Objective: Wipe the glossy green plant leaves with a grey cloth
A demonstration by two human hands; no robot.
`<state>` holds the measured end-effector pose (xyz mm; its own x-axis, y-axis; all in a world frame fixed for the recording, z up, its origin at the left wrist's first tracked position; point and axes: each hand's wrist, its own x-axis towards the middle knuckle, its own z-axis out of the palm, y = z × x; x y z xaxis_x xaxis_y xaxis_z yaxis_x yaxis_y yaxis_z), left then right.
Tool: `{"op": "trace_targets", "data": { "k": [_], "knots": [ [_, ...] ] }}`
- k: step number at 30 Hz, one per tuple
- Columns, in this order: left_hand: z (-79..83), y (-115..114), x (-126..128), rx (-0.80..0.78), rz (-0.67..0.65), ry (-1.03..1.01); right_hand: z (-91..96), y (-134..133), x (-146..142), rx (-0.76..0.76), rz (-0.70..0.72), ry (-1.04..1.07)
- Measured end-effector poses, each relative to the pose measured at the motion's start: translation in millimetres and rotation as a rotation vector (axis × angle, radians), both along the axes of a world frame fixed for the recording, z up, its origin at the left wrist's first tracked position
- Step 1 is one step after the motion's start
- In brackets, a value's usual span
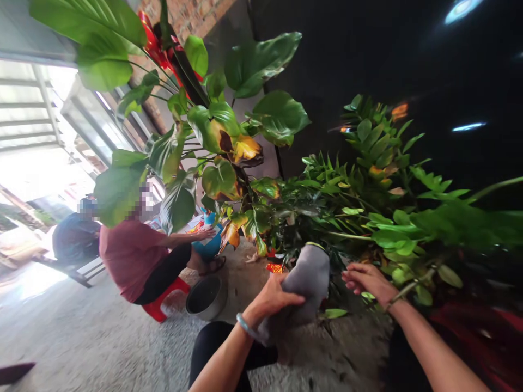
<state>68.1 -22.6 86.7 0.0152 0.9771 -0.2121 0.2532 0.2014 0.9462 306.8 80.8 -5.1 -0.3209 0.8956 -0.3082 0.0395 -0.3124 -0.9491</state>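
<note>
My left hand [273,298], with a pale bangle at the wrist, grips a bunched grey cloth [308,277] with a yellow-trimmed edge; whether it is a glove or a rag I cannot tell. My right hand [370,280] is at the lower leaves of a dense green plant [392,218], its fingers curled together. What these fingers hold, if anything, does not show. One stem crosses my right wrist. A small loose green leaf [335,313] shows below, between my hands.
A tall broad-leaved plant [220,179], with yellowed leaves and red ribbon [153,41], rises ahead. To the left, a person in a pink shirt [133,253] sits on a red stool [167,299] beside a metal basin [207,298]. Another person [75,234] sits behind. A dark glossy surface [388,54] stands at right.
</note>
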Motion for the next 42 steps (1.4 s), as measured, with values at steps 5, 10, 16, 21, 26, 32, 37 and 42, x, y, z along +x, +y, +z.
{"op": "trace_targets", "data": {
  "k": [5, 10, 16, 21, 26, 32, 37, 42],
  "knots": [
    [34.9, -17, -16, 0.028, 0.104, -0.278, 5.7, -3, 4, 0.006, 0.031, -0.008],
    [53.0, 16, -12, 0.338, 0.565, -0.501, 16.9, -6, -6, 0.02, -0.049, -0.008],
    [-12.9, -10, -1, -0.085, 0.378, -0.358, 23.0, -11, -9, 0.019, -0.06, -0.043],
    [10.7, -31, -27, -0.019, 0.439, -0.462, 21.2, -11, -3, 0.005, -0.039, -0.031],
    [64.9, 22, -48, 0.355, 0.628, -0.56, 24.8, -10, -11, 0.014, -0.044, -0.01],
    [8.6, 30, -33, 0.059, 0.607, -0.375, 31.1, -13, -17, 0.021, -0.069, -0.044],
    [-35.2, -23, -19, -0.029, 0.636, -0.374, 27.4, -13, -5, 0.012, -0.04, -0.054],
    [12.2, 5, -34, 0.372, 0.69, -0.264, 26.5, -14, -3, 0.021, -0.026, -0.005]
  ]
}}
